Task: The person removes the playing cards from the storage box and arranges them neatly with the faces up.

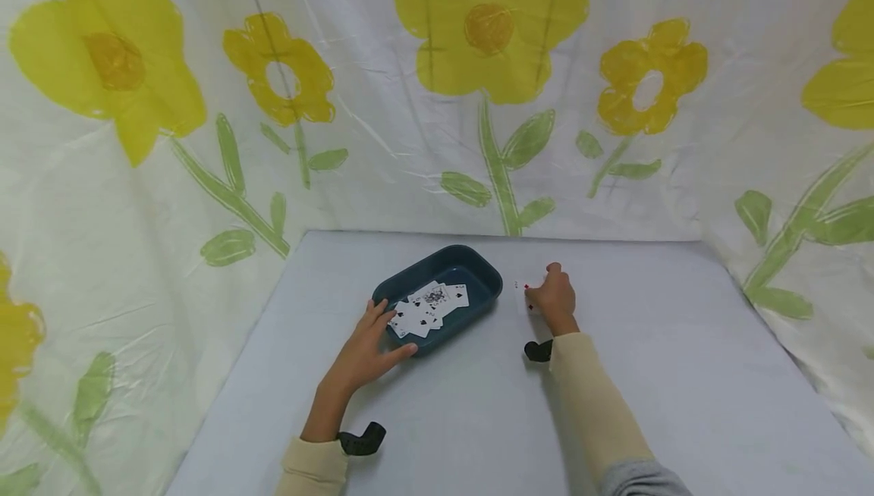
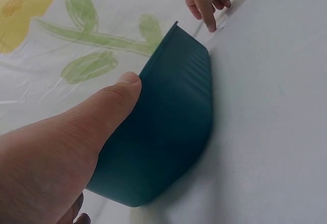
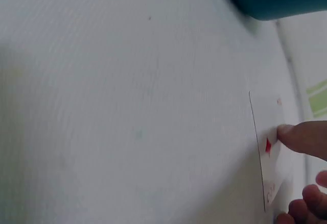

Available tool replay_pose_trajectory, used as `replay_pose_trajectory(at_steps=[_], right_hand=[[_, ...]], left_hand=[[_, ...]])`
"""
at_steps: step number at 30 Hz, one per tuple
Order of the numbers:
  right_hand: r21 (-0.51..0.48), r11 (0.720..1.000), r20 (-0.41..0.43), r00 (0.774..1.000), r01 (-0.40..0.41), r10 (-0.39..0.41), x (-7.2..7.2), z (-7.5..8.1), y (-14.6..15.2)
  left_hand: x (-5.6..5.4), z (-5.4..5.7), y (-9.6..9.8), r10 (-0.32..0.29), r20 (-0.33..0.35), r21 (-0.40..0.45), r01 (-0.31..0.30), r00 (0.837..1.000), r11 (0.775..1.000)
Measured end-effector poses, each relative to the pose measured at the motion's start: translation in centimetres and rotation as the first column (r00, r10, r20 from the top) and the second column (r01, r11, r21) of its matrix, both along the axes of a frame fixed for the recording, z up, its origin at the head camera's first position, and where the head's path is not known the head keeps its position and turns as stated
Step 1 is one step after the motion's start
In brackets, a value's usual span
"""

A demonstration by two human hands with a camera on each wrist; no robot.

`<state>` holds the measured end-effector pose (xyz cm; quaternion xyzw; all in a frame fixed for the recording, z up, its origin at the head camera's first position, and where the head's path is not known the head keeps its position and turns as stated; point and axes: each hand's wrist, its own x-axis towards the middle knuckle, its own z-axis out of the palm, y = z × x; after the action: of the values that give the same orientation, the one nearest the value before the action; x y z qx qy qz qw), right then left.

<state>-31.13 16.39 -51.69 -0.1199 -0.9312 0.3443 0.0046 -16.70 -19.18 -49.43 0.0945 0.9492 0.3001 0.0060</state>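
A dark teal plastic bin [image 1: 488, 300] sits on the table with several playing cards [image 1: 437, 297] lying face up inside, black suits among them. My left hand [image 1: 369, 348] grips its near left corner. In the left wrist view, the left thumb [image 2: 120, 94] presses on the bin's rim, while the other fingers are mostly hidden. To the right of the bin, my right hand [image 1: 556, 299] holds a white playing card with red diamonds [image 3: 271, 132] at table level. Its thumb tip touches the card face, and the other fingers curl close to the edge, partly out of frame.
White cloth covers the table [image 1: 471, 420]. Behind it and at both sides hangs a pale curtain [image 1: 382, 170] with yellow flowers. Black wrist bands with camera mounts [image 1: 362, 439] stick out below each hand.
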Motion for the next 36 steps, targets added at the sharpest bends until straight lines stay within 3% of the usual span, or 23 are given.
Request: replay_pose_trajectory(at_steps=[7, 15, 30, 36], right_hand=[[-0.014, 0.999, 0.051, 0.998, -0.047, 0.047, 0.3, 0.1, -0.1], [-0.01, 0.997, 0.014, 0.997, -0.081, 0.081, 0.7, 0.5, 0.3], [0.062, 0.976, -0.071, 0.974, -0.209, 0.213, -0.8, 5.3, -1.2], [0.015, 0.974, -0.059, 0.972, -0.228, 0.228, -1.2, 6.3, -2.4]], left_hand=[[0.0, 0.4, -0.3, 0.001, -0.025, -0.02, -0.001, 1.0, 1.0], [-0.2, -0.3, -0.2, -0.003, 0.002, 0.001, 0.003, 1.0, 1.0], [0.0, -0.2, 0.1, -0.004, -0.003, 0.013, 0.004, 1.0, 1.0], [0.0, -0.2, 0.1, 0.002, 0.0, 0.007, -0.002, 1.0, 1.0]])
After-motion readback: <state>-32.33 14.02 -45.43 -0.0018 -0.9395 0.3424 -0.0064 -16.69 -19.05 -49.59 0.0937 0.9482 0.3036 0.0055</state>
